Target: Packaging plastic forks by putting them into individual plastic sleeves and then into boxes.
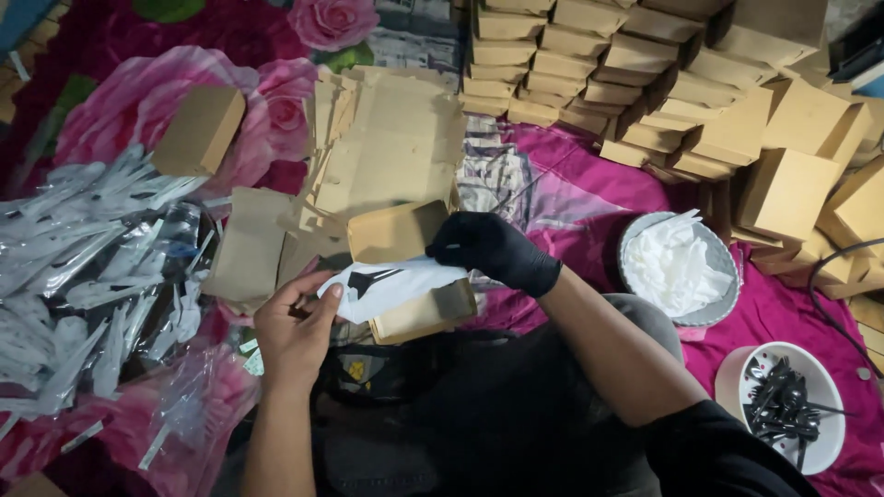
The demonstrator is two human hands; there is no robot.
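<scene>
My bare left hand (293, 331) pinches the left end of a white napkin (396, 285) wrapped around a black plastic fork (368, 278). My right hand (493, 248), in a black glove, grips the napkin's right end above an open brown cardboard box (405, 235) that rests on my lap. The fork's tines show dark against the napkin. The box's front flap (425, 313) hangs below the napkin.
Flat unfolded boxes (387, 138) lie ahead, stacked closed boxes (645, 74) at the back right. A bowl of white napkins (680, 267) and a bowl of black cutlery (783, 405) stand to the right. Clear plastic wrappers (83, 276) pile up left on the floral cloth.
</scene>
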